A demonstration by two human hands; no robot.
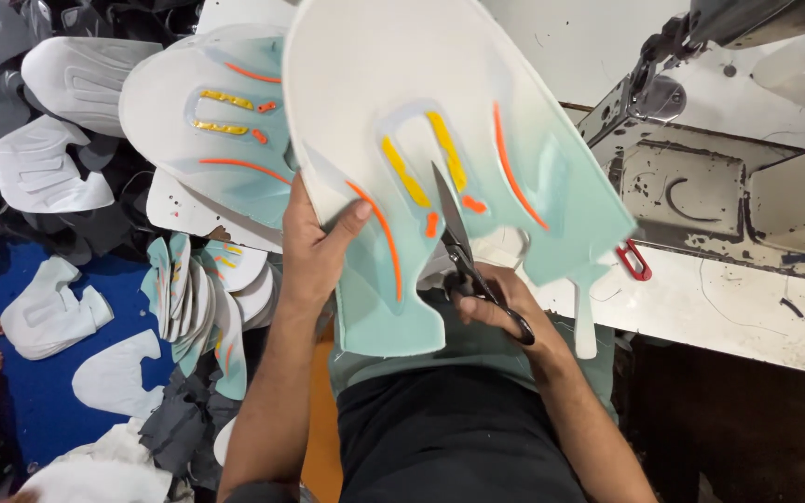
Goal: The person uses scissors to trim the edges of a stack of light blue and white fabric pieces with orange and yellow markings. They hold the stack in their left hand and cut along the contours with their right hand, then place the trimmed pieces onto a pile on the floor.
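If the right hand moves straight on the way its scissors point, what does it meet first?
Probably the shoe upper panel: the right hand aims the scissors up at its yellow strips. Contact is unclear.

Both forearms are seen bare, no sleeves reaching the wrists; left hand (314, 247) and right hand (500, 303) are ungloved, no rings or watch noted. A muted green shirt is worn above dark trousers

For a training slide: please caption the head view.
Left hand holds a mint-and-white shoe upper while right hand points scissors at it, beside a sewing machine.
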